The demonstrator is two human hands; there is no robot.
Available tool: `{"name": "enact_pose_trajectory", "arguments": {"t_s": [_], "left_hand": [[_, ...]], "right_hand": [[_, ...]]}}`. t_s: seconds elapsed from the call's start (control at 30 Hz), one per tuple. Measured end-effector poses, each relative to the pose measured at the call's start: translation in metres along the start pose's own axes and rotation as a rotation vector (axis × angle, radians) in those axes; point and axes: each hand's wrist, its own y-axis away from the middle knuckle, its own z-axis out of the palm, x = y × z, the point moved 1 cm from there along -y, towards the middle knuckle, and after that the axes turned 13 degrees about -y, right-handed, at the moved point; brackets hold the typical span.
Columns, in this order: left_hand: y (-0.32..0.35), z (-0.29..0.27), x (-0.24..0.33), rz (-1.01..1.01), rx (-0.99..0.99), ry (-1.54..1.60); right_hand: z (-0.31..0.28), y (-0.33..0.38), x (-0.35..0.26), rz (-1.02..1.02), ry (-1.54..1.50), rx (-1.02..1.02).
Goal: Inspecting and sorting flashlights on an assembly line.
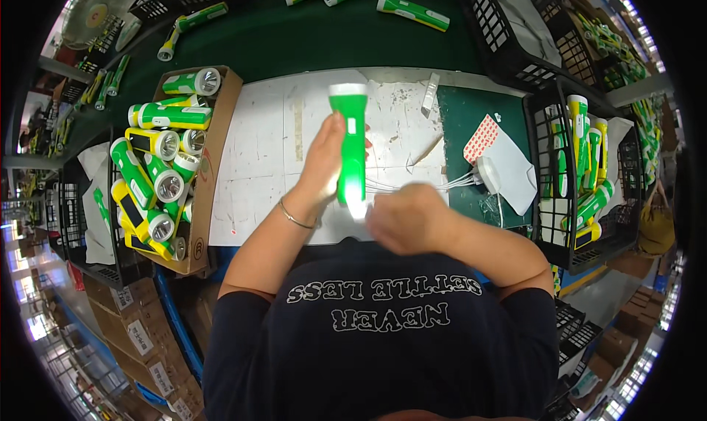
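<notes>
My left hand (324,152) is wrapped round a green flashlight (354,141), held upright with its white head away from me. A bright white glow shows at the flashlight's near end. Close by that end is my right hand (411,218), blurred, with its fingers curled in; what they hold, if anything, is hidden. Several thin white cables (420,188) run from behind the flashlight and right hand to a round white hub (487,172) on the right. Under my hands lies a white, worn work surface (258,163).
At left stands a cardboard box (215,152) full of green and yellow flashlights. A black crate (549,222) at right holds more of them. Several flashlights, one green (412,11), lie on the dark green table at the back. A box cutter (430,95) lies near a red-patterned sheet (482,139).
</notes>
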Motion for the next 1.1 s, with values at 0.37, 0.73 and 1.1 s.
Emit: {"name": "enact_pose_trajectory", "arguments": {"t_s": [0.37,0.73,1.1], "left_hand": [[0.001,0.003,0.000,0.015,-0.080,0.014],[0.034,-0.002,0.028,0.333,-0.190,-1.019],[0.053,-0.042,0.057,0.070,-0.345,-1.363]], "right_hand": [[0.016,-0.023,0.047,0.476,-0.725,0.502],[-0.042,-0.013,0.079,0.557,-0.793,0.196],[-0.044,0.000,0.077,0.525,-1.134,0.198]]}}
